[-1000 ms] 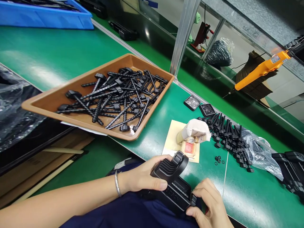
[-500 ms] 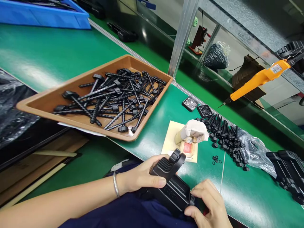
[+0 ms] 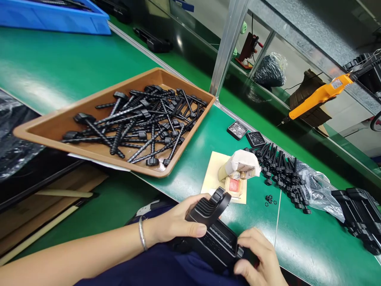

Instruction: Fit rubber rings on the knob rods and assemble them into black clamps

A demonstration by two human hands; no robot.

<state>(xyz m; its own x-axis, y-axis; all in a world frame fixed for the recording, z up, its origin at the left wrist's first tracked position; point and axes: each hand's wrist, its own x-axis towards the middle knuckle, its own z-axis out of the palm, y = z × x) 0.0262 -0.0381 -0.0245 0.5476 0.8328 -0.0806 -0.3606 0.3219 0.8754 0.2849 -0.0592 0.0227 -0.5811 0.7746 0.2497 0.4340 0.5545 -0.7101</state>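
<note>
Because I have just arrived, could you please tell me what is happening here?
A person's left hand holds a black part; the right hand is at a small knob on its end. On the green bench, a brown tray of black rods stands to the left, black knobbed pieces lie piled to the right, and an orange power tool hangs above.
</note>
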